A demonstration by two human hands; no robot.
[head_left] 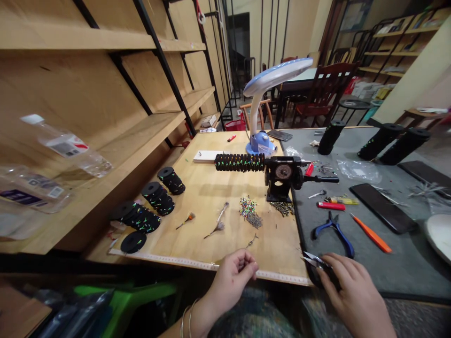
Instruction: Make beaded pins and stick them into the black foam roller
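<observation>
My left hand [237, 273] is over the front edge of the wooden board, its fingers curled and thumb pressed in a pinch. Whatever may be between those fingertips is too small to make out. In my right hand [348, 281] is a pair of small scissors [314, 259], dark-handled, with bright blades pointing left over the seam between board and grey mat. Just beyond my left hand lie a small metal swivel piece [252, 241], multicoloured beads [247, 206] and a grey heap of tiny metal parts [254, 220]. A black hand-cranked winder [282, 176] carries a ridged black foam roll [239, 162] wound with bright-marked pieces.
Black foam spools [141, 217] line the board's left side. Feather-like tufts [218, 227] lie mid-board. On the grey mat are blue-handled pliers [333, 231], an orange craft knife [371, 233], a red lighter [331, 206] and a phone [382, 206]. A desk lamp [260, 141] stands behind the winder.
</observation>
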